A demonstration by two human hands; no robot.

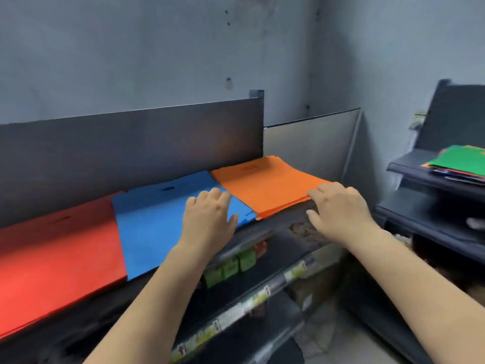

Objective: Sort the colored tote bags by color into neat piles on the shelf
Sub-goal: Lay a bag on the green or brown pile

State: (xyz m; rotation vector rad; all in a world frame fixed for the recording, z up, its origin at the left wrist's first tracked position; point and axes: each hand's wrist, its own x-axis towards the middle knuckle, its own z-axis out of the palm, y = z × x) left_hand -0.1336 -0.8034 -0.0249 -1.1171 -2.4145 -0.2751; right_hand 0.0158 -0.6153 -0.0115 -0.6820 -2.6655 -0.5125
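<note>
Three flat piles of tote bags lie side by side on the top dark shelf (283, 220): a red pile (57, 258) at the left, a blue pile (152, 222) in the middle, an orange pile (265, 185) at the right. My left hand (210, 219) rests palm down on the blue pile's right front part, fingers touching the orange pile's left edge. My right hand (338, 208) sits at the orange pile's front right corner, fingers spread, fingertips on the pile's edge. Neither hand holds a bag. A mixed stack with a green bag (462, 161) on top lies on another shelf at the far right.
A dark back panel (131, 145) rises behind the piles, with a grey wall above. Lower shelves hold green boxes (231, 266) and price labels (236, 313). A second dark shelf unit (430, 206) stands at the right, with a floor gap between the units.
</note>
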